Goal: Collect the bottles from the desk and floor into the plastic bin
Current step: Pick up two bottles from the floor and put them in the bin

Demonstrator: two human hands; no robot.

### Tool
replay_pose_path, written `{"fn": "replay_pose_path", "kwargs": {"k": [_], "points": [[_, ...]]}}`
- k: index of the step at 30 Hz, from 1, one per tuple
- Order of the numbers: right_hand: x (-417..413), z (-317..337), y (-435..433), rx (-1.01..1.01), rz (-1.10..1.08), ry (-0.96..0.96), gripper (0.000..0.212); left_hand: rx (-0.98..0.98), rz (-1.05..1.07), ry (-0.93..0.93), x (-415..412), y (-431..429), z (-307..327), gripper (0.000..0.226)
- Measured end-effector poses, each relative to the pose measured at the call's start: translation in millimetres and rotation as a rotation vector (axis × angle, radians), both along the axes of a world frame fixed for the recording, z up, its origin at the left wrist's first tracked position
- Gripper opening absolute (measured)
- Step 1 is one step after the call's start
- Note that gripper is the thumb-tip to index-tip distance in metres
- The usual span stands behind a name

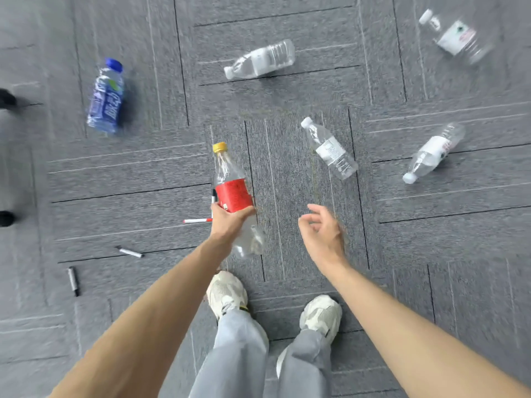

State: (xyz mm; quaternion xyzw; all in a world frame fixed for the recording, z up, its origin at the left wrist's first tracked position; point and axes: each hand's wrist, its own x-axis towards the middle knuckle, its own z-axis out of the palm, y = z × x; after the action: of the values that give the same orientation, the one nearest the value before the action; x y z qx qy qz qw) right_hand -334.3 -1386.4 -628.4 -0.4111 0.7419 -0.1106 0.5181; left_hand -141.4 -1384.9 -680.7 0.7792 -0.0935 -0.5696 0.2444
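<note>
Bottles: six in view, bin not in view. Five lie on their sides on the grey carpet floor point(287, 196). The sixth, the red-label bottle point(233, 193) with a yellow cap, is off the floor, gripped round its lower body by the left hand point(230, 222), cap pointing away from the person. The right hand point(321, 234) holds nothing; its fingers are loosely curled and it hovers above the carpet.

Nearest floor target: the white-cap bottle point(330, 149), lying just ahead of the right hand and apart from it. Its long axis runs diagonally, cap at the far-left end and base at the near-right end, so the base end is nearer the right fingers. The right hand is clearly closer than the left, which is occupied anyway.

Farther off: the white-label bottle point(434, 152) out right, the blue bottle point(106, 97) far left, and the clear bottle point(260, 60) and corner bottle point(455, 35) beyond. The margins are motion-blurred.

Judgement: the next pick suits the right hand, reaching forward and closing across the mid-body, crosswise to that diagonal. The markers point(198, 220) are not task items.
</note>
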Motion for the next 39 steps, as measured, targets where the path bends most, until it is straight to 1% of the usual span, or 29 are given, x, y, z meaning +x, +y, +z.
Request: {"fn": "replay_pose_path", "kwargs": {"k": [3, 7, 10, 12, 15, 17, 20, 23, 27, 30, 31, 33, 35, 39], "points": [[14.2, 31.8, -16.6, -0.036, -0.017, -0.016, 0.041, -0.024, 0.038, 0.03, 17.0, -5.7, 45.0, 0.072], [17.6, 71.2, -36.4, -0.063, 0.013, -0.014, 0.036, -0.07, -0.054, 0.016, 21.8, -12.6, 98.1, 0.074], [8.4, 85.6, -46.9, -0.082, 0.041, 0.013, 0.032, -0.118, -0.077, 0.038, 12.3, -18.2, 118.6, 0.074], [-0.1, 82.9, -52.4, -0.082, 0.065, 0.039, 0.031, -0.144, -0.059, 0.03, -2.3, -22.2, 122.8, 0.073], [-12.9, 60.0, -63.5, -0.081, 0.139, 0.077, 0.031, -0.127, 0.033, 0.0, -29.1, -30.3, 108.4, 0.074], [-21.2, 32.2, -77.0, -0.115, 0.236, 0.102, 0.035, -0.116, 0.108, -0.044, -47.2, -41.1, 91.2, 0.074], [-31.2, -19.3, -105.1, -0.146, 0.283, 0.172, 0.043, -0.117, 0.168, -0.054, -69.1, -59.0, 60.0, 0.068], [-35.9, -74.9, -137.3, -0.177, 0.305, 0.25, 0.055, -0.131, 0.176, -0.049, -79.6, -70.7, 29.9, 0.064], [-40.3, -145.7, -176.9, -0.213, 0.409, 0.406, 0.078, -0.134, 0.141, -0.065, -78.6, -75.9, -8.8, 0.06], [-41.5, -188.5, -194.6, -0.131, 0.41, 0.478, 0.101, -0.128, 0.113, -0.06, -73.0, -78.8, -35.2, 0.061], [-41.6, -197.9, -196.4, -0.084, 0.402, 0.496, 0.103, -0.119, 0.107, -0.058, -71.6, -79.1, -41.2, 0.062], [-43.0, -207.2, -200.5, -0.045, 0.378, 0.522, 0.098, -0.108, 0.087, -0.064, -68.8, -81.5, -49.0, 0.063], [-44.1, -202.3, -205.4, -0.057, 0.344, 0.505, 0.087, -0.106, 0.066, -0.067, -66.0, -86.2, -50.0, 0.064], [-45.1, -162.0, -200.9, -0.031, 0.174, 0.239, 0.07, -0.086, 0.101, -0.064, -66.3, -91.4, -29.9, 0.07]]}}
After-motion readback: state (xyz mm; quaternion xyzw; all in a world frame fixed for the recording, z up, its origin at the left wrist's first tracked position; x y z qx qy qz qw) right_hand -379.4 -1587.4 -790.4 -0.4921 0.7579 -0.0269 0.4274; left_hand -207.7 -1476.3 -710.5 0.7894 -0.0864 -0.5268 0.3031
